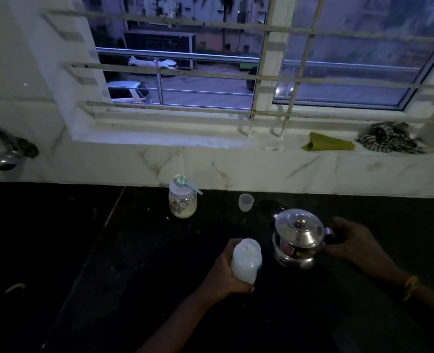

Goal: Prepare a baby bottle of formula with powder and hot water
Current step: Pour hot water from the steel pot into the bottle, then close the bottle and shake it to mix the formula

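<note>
My left hand (222,272) grips a white baby bottle (246,261), held tilted above the black counter (134,250); it looks full of milky liquid. To its right stands a lidded steel kettle (297,238). My right hand (350,240) is wrapped around the kettle's handle on its right side. Further back, a clear jar of pale formula powder (183,202) has a blue-green scoop (185,183) lying across its lid. A small translucent cap (246,202) stands upright behind the kettle.
A marble-tiled wall and window sill (185,138) run behind the counter, with a green cloth (328,145) and a striped rag (391,137) on the sill. A metal tap (7,151) sticks out at far left. A wet patch (272,207) shines behind the kettle.
</note>
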Action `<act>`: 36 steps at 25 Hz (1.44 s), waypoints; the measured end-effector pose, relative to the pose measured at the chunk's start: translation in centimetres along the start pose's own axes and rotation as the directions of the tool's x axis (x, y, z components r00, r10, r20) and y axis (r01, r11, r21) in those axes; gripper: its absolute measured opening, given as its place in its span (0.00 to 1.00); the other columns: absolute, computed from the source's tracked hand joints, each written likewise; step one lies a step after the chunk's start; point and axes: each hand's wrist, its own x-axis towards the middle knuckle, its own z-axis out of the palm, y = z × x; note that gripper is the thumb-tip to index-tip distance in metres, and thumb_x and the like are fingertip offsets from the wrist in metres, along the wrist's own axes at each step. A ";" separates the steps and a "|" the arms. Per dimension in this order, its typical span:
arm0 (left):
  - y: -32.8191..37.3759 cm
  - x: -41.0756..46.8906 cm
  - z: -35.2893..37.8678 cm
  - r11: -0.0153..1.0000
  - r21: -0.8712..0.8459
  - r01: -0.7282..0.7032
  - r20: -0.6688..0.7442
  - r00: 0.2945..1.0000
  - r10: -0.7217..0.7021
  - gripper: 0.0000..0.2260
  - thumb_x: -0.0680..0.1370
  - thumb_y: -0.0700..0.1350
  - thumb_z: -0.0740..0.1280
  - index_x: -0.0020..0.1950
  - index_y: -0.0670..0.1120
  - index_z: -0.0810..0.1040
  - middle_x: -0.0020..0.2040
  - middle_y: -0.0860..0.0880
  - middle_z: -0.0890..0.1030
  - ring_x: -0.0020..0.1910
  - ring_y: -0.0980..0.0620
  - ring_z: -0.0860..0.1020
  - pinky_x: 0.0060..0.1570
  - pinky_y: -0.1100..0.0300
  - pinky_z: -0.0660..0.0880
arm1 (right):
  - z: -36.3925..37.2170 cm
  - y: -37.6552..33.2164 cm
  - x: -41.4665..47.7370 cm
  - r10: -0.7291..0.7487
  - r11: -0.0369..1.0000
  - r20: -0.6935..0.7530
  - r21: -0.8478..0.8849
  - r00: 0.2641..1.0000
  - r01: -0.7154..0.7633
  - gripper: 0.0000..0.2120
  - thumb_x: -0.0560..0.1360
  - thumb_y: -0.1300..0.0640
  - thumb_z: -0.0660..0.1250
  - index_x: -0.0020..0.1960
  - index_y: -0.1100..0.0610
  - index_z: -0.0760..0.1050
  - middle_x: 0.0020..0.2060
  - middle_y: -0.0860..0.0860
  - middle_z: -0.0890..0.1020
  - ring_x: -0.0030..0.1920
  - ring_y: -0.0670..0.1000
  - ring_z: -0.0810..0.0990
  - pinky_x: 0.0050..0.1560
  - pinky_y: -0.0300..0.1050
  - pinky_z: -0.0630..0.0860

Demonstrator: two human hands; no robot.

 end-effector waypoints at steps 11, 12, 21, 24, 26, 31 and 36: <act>-3.4 1.2 -1.0 0.997 -0.061 0.041 -0.206 0.977 -0.053 0.32 0.59 0.45 0.77 0.61 0.51 0.70 0.53 0.51 0.80 0.54 0.55 0.79 0.51 0.62 0.75 | 8.5 8.3 12.4 0.364 0.885 -0.311 0.409 0.878 -0.222 0.11 0.65 0.60 0.75 0.38 0.59 0.72 0.34 0.53 0.77 0.36 0.50 0.74 0.38 0.45 0.70; -3.8 1.4 -1.2 0.997 -0.065 0.045 -0.242 0.968 -0.060 0.31 0.59 0.48 0.77 0.60 0.50 0.71 0.51 0.49 0.81 0.52 0.52 0.80 0.50 0.60 0.75 | 9.2 8.6 13.9 0.398 0.873 -0.333 0.425 0.855 -0.241 0.11 0.65 0.60 0.75 0.39 0.61 0.73 0.35 0.54 0.77 0.37 0.51 0.74 0.39 0.44 0.69; -5.8 2.5 -2.1 0.987 -0.113 0.115 -0.371 0.917 -0.149 0.36 0.55 0.59 0.79 0.56 0.42 0.73 0.44 0.46 0.82 0.43 0.48 0.82 0.43 0.58 0.77 | 12.2 10.8 19.1 0.373 0.896 -0.390 0.389 0.842 -0.216 0.12 0.65 0.61 0.76 0.41 0.60 0.73 0.37 0.56 0.77 0.39 0.53 0.74 0.34 0.36 0.67; -5.3 2.2 -1.6 0.990 -0.115 0.078 -0.329 0.938 -0.112 0.34 0.57 0.46 0.78 0.60 0.46 0.70 0.50 0.45 0.81 0.47 0.44 0.81 0.45 0.50 0.78 | 11.9 11.0 19.5 0.384 0.898 -0.354 0.357 0.853 -0.256 0.13 0.64 0.58 0.76 0.42 0.60 0.73 0.39 0.59 0.79 0.43 0.58 0.78 0.43 0.47 0.72; -5.0 2.2 -1.2 0.991 -0.114 0.075 -0.348 0.931 -0.110 0.33 0.57 0.47 0.77 0.59 0.46 0.71 0.48 0.46 0.82 0.46 0.47 0.81 0.44 0.55 0.78 | 11.6 10.3 18.7 0.348 0.936 -0.393 0.192 0.851 -0.294 0.19 0.65 0.59 0.75 0.50 0.66 0.73 0.51 0.65 0.77 0.54 0.63 0.75 0.52 0.50 0.69; -4.1 1.3 -0.7 0.994 -0.086 0.062 -0.365 0.927 -0.090 0.33 0.54 0.45 0.76 0.57 0.49 0.71 0.48 0.50 0.81 0.46 0.56 0.81 0.44 0.63 0.76 | 13.3 5.5 10.7 0.136 0.985 0.092 -0.115 0.986 -0.125 0.38 0.67 0.44 0.72 0.72 0.54 0.59 0.72 0.58 0.57 0.72 0.57 0.56 0.68 0.50 0.62; -2.5 -0.8 -0.7 0.990 -0.125 0.058 -0.364 0.926 -0.100 0.32 0.55 0.51 0.76 0.58 0.56 0.72 0.53 0.52 0.81 0.52 0.56 0.80 0.50 0.59 0.76 | 17.5 4.2 6.3 0.079 0.933 0.467 -0.345 0.881 0.100 0.37 0.68 0.51 0.72 0.72 0.50 0.60 0.67 0.59 0.65 0.66 0.60 0.65 0.65 0.49 0.66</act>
